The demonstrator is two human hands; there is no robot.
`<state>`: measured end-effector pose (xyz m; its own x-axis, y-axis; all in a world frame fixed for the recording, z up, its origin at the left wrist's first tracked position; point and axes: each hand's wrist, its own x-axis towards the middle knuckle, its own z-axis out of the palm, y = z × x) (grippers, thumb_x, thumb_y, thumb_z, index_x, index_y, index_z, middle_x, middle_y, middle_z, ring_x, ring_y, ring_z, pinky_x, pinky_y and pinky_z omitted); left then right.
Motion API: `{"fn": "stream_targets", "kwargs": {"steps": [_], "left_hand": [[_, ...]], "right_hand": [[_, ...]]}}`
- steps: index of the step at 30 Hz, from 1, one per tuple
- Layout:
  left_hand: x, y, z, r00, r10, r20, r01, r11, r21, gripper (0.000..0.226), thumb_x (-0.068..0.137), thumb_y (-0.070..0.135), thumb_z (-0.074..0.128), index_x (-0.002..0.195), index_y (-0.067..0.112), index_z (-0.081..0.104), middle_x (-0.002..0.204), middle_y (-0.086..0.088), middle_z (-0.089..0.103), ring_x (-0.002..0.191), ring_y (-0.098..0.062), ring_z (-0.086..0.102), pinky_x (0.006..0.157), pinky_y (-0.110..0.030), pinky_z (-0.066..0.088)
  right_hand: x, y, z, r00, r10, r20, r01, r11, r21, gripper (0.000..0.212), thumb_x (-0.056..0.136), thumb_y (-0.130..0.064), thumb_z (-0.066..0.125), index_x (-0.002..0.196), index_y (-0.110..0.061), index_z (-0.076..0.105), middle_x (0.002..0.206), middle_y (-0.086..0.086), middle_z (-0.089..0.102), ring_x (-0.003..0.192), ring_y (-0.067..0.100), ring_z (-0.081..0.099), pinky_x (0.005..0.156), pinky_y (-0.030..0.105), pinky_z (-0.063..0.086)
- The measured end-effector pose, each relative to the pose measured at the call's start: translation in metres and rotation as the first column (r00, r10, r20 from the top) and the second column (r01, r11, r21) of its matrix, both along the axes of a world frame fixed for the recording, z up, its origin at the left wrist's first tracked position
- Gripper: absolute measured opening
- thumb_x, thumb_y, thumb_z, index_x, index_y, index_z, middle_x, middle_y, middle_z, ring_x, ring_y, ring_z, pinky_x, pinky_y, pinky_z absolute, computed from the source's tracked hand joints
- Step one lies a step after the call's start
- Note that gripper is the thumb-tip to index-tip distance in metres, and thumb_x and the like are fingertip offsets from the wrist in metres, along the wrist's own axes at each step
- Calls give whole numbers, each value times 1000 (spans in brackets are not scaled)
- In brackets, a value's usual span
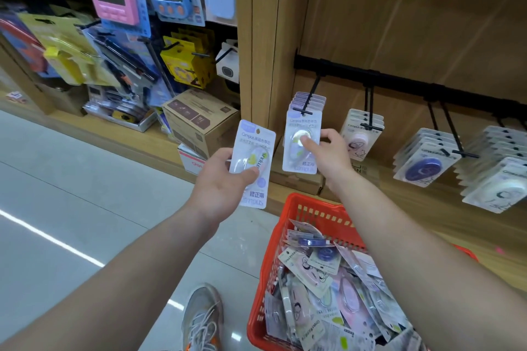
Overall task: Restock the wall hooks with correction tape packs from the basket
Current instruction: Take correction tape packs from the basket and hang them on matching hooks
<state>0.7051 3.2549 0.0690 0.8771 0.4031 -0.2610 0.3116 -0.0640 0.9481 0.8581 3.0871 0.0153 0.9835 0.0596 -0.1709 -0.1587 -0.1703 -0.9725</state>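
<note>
The left hand (219,179) grips a Campus correction tape pack (253,151) upright, thumb across the blister and fingers curled behind the card, below the black rail (399,80) and left of its end. The right hand (330,154) pinches the front pack (298,158) hanging on the leftmost hook (310,94) under the rail: its thumb presses on the blister and its fingers wrap round the card's right edge. More packs hang stacked behind that one. Further along the rail, other hooks carry rows of pink-cased packs (360,134) and blue-cased packs (425,165). Well below the rail, the red basket (265,279) sits on the floor, heaped with loose correction tape packs (319,273) lying at all angles.
</note>
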Motion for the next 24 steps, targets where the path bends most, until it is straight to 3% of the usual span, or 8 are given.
{"fn": "stream_targets", "kwargs": {"steps": [8,13,15,19,22,24], "left_hand": [[5,0,-5,1000,-3,-20,3,1000,15,25,98,18,69,122,19,63,111,1,74,92,-17,73,63,-25,51],[8,-3,-7,999,-14,-30,15,999,29,26,97,18,69,122,20,63,111,1,73,94,-18,73,66,-28,53],[10,-4,-10,999,-13,-40,15,999,45,25,97,17,69,121,18,63,111,0,74,94,-19,73,68,-30,55],[18,-9,-18,997,-23,-71,30,994,102,21,95,16,72,113,20,63,110,-1,74,96,-22,73,73,-35,58],[35,-12,-25,997,-38,-68,47,989,142,23,93,12,74,112,18,62,113,-2,74,98,-24,73,77,-38,59],[52,-15,-30,998,-46,-44,52,989,140,26,93,11,73,116,14,63,115,-3,73,99,-24,73,77,-37,60]], "right_hand": [[7,6,-14,999,-34,2,34,999,-21,26,96,-32,71,108,-9,66,98,1,75,90,17,71,76,33,57],[26,9,-17,997,-71,-24,68,993,-100,28,94,-39,72,92,-13,62,90,-1,69,82,21,63,72,36,52],[31,7,-18,997,-49,-67,37,984,-174,29,94,-45,70,91,-17,60,93,-2,69,88,23,65,79,40,57],[15,-17,-23,998,49,-35,-60,856,-514,37,96,-47,65,116,-17,59,112,2,66,99,23,61,82,36,48],[-10,-45,-21,978,200,-52,-190,772,-606,39,96,-48,66,122,-19,60,114,-4,63,107,19,61,93,40,51],[-24,-65,-15,949,304,-82,-285,721,-631,33,95,-49,67,114,-22,62,108,-9,64,101,16,63,90,40,54]]}}
